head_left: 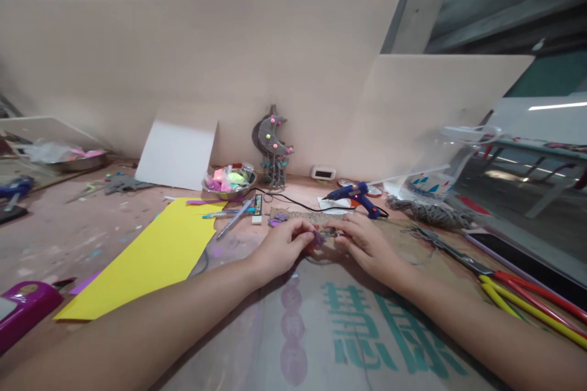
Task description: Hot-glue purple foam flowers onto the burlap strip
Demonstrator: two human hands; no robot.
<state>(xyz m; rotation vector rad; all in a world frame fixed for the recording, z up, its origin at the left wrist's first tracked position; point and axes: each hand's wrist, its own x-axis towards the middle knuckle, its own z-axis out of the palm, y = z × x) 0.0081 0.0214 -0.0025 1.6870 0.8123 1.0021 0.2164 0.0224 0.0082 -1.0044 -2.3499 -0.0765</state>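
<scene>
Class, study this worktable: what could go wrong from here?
The glue gun lies just beyond the right hand; if hot, it could burn it. The scissors lie beside the right forearm, which might brush them. The small purple piece pinched in the left hand could slip.

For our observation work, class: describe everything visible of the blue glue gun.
The glue gun looks like dark-blue plastic. It rests just beyond the right hand, nozzle pointing left over a small white paper, handle slanting down to the right. A tiny red light shows on its body, and a pale stick juts from its back end. A dark cord runs close by; where it joins is unclear. No hand holds it.
</scene>
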